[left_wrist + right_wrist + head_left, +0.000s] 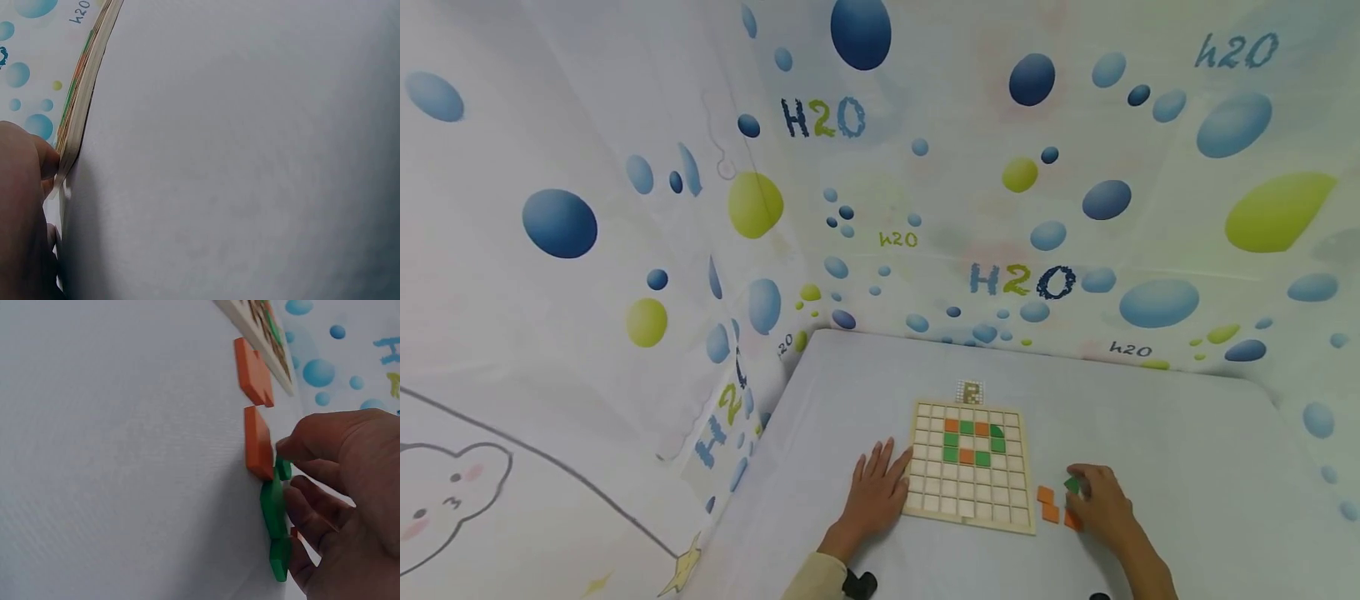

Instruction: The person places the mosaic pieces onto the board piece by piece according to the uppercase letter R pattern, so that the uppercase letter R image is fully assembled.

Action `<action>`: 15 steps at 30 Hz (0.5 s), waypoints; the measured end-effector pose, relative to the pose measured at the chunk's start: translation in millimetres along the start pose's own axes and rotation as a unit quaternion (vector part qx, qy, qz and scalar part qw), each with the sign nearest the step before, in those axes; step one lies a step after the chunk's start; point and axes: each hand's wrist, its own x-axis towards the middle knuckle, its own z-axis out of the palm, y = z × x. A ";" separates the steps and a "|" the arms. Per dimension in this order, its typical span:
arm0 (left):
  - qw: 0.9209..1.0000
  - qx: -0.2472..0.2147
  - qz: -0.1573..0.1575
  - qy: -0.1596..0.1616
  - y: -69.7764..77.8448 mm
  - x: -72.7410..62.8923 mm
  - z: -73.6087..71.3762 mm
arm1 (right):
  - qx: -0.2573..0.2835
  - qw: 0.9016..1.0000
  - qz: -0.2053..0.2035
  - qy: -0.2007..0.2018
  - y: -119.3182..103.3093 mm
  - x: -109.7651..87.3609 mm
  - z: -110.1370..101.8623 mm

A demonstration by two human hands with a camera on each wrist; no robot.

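We've the left hand [877, 487] spread against the board [970, 490], right hand [1101, 502] pinching a green tile [1071, 484] off its right side — we'd do best gripping edges only, board steady.

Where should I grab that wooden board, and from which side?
Grip the wooden board by its left rim and right rim, one hand from each side, I'd suggest: it lies flat with green and orange tiles on its grid, so a level lift seems safest. The left hand touches the left rim; on the right, aim midway, since loose orange tiles lie beside the near end.
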 end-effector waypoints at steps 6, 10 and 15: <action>1.000 0.026 -0.015 -0.002 -5.0 0.6 6.0 | -0.005 0.999 -0.033 -0.003 -0.2 -0.9 -0.8; 1.000 0.017 -0.017 -0.007 -4.8 0.6 5.2 | -0.018 0.999 -0.039 0.015 1.7 0.4 1.5; 1.000 0.013 -0.018 -0.009 -4.5 0.6 5.7 | -0.017 0.999 -0.027 0.027 3.2 3.4 3.2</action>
